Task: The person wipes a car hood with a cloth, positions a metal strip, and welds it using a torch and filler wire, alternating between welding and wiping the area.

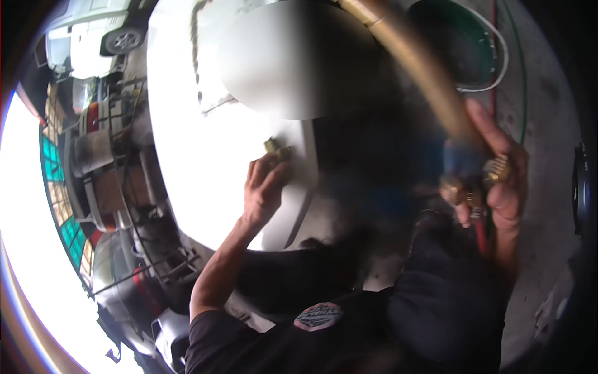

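Over the bright white panel (205, 181), my left hand (265, 193) is closed around a small brass-coloured piece (278, 149), its fingertips covering part of it. My right hand (507, 177) is wrapped round a tool with brass fittings (497, 168) and a blurred blue part (458, 156); its exact kind I cannot tell. A long tan tube (423, 75), smeared by motion, runs from this tool up to the top of the view. Below the fittings, a red hose (481, 237) passes along my right wrist. A pale round disc (274, 59) overlaps the top of the panel.
A dark green round container (467, 47) with a white rim stands on the concrete floor at upper right. Beside it run a thin green hose (524, 81) and a red line (494, 37). Parked vehicles (121, 40) and a metal frame (118, 187) lie to the left.
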A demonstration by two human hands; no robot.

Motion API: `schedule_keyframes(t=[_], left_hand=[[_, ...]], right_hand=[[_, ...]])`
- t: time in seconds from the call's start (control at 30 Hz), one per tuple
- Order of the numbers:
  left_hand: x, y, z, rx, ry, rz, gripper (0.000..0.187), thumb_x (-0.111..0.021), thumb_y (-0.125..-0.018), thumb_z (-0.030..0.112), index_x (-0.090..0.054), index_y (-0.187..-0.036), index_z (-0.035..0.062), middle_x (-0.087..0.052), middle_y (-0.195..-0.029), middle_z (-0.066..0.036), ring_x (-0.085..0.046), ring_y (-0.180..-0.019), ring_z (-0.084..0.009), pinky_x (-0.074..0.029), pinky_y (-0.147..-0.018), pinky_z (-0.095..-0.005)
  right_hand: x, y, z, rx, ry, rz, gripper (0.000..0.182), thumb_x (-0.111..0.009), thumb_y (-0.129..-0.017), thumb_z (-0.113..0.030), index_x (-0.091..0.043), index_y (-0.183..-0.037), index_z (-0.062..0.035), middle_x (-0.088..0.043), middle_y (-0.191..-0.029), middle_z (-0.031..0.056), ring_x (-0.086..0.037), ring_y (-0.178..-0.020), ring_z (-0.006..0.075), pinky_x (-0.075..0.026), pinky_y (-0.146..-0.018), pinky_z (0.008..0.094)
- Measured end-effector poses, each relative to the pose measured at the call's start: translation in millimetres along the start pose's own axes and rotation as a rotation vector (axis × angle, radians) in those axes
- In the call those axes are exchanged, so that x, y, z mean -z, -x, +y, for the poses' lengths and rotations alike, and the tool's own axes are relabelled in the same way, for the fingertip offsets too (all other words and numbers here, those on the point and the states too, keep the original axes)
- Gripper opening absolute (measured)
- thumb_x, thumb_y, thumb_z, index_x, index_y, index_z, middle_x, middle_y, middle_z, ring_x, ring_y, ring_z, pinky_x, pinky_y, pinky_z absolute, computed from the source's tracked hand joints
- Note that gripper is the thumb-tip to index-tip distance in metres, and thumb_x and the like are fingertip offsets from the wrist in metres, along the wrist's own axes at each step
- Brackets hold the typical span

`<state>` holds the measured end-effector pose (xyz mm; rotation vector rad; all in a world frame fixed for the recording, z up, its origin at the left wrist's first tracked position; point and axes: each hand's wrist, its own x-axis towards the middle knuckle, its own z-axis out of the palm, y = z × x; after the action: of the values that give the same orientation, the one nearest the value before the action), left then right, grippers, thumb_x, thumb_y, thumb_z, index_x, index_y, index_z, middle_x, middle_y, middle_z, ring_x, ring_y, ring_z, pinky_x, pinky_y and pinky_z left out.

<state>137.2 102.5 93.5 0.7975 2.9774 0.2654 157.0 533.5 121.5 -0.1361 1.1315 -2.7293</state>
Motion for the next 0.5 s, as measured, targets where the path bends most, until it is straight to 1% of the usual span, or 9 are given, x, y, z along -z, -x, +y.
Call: schedule_keyframes(t=[0.1,0.13,0.17,0.23,0.3,0.37,0.4,0.47,0.5], left_hand=[[7.6,-67.7,36.5,0.084,0.343,0.107,0.042,-0.066,-0.076,-0.013,-0.070,-0.115,0.0045,-0.069,-0.109,-0.017,-0.069,-0.104,-0.0343,-0.055,-0.092,-0.0415],[15.4,-100.7,50.8,-0.076,0.418,0.077,0.051,-0.065,-0.073,-0.010,-0.066,-0.122,0.0019,-0.065,-0.114,-0.020,-0.067,-0.107,-0.0372,-0.058,-0.088,-0.0417],[28.4,-133.1,78.3,-0.040,0.493,-0.019,0.052,-0.064,-0.074,-0.006,-0.064,-0.125,0.0008,-0.064,-0.117,-0.022,-0.065,-0.109,-0.0403,-0.056,-0.093,-0.0425],[12.9,-207.1,119.7,-0.319,0.581,0.095,0.053,-0.066,-0.075,0.003,-0.063,-0.127,0.0036,-0.067,-0.112,-0.021,-0.063,-0.106,-0.0486,-0.053,-0.099,-0.0501],[-13.9,-267.5,164.8,-0.411,0.719,0.082,0.034,-0.075,-0.070,0.016,-0.073,-0.103,0.0079,-0.071,-0.100,-0.021,-0.068,-0.098,-0.0411,-0.057,-0.086,-0.0503],[-67.4,-323.6,198.3,-0.432,0.369,0.018,0.028,-0.077,-0.075,0.035,-0.076,-0.091,0.0119,-0.073,-0.088,-0.017,-0.073,-0.081,-0.0375,-0.059,-0.070,-0.0471],[-124.0,-355.3,212.7,-0.440,0.315,0.045,0.033,-0.073,-0.082,0.037,-0.076,-0.102,0.0102,-0.075,-0.096,-0.016,-0.075,-0.090,-0.0330,-0.059,-0.076,-0.0437],[-127.1,-369.3,230.9,-0.362,0.065,-0.265,0.044,-0.066,-0.090,0.035,-0.070,-0.125,0.0096,-0.071,-0.121,-0.016,-0.070,-0.112,-0.0285,-0.056,-0.088,-0.0399],[-133.7,-365.2,230.8,-0.390,-0.075,-0.276,0.046,-0.063,-0.093,0.039,-0.068,-0.129,0.0111,-0.070,-0.124,-0.013,-0.070,-0.112,-0.0276,-0.056,-0.091,-0.0401]], right_hand=[[9.7,-2.5,-0.8,0.054,-0.005,-0.092,0.090,-0.078,-0.089,-0.033,-0.031,-0.155,0.0069,-0.063,-0.099,0.0201,-0.064,-0.057,0.0161,-0.051,-0.046,0.0234],[9.3,-1.9,-2.3,0.052,-0.002,-0.101,0.090,-0.078,-0.089,-0.033,-0.031,-0.155,0.0069,-0.063,-0.099,0.0201,-0.064,-0.057,0.0161,-0.051,-0.046,0.0234],[7.4,0.2,-3.4,0.078,-0.001,-0.058,0.091,-0.077,-0.089,-0.033,-0.030,-0.156,0.0062,-0.063,-0.098,0.0204,-0.064,-0.057,0.0162,-0.051,-0.046,0.0233],[5.4,6.5,-3.1,0.099,-0.061,0.018,0.091,-0.078,-0.089,-0.033,-0.029,-0.158,0.0027,-0.061,-0.099,0.0226,-0.065,-0.061,0.0173,-0.051,-0.046,0.0231],[11.2,19.6,-10.0,0.057,-0.082,0.094,0.098,-0.078,-0.089,-0.034,-0.019,-0.161,-0.0019,-0.056,-0.106,0.0258,-0.069,-0.070,0.0223,-0.057,-0.048,0.0244],[26.4,25.4,-12.7,0.065,-0.083,0.104,0.104,-0.077,-0.090,-0.034,-0.010,-0.162,-0.0036,-0.052,-0.108,0.0265,-0.070,-0.073,0.0243,-0.059,-0.048,0.0251],[32.4,27.3,-15.0,0.072,-0.055,0.105,0.106,-0.077,-0.090,-0.035,-0.005,-0.162,-0.0039,-0.050,-0.109,0.0266,-0.071,-0.074,0.0246,-0.060,-0.047,0.0252],[35.3,27.3,-14.2,0.121,-0.028,0.119,0.109,-0.077,-0.090,-0.035,-0.002,-0.162,-0.0026,-0.049,-0.108,0.0270,-0.070,-0.072,0.0231,-0.058,-0.044,0.0243],[42.8,31.3,-14.1,0.135,-0.024,0.125,0.109,-0.077,-0.090,-0.034,-0.001,-0.162,-0.0016,-0.049,-0.108,0.0272,-0.070,-0.071,0.0229,-0.058,-0.043,0.0241]])
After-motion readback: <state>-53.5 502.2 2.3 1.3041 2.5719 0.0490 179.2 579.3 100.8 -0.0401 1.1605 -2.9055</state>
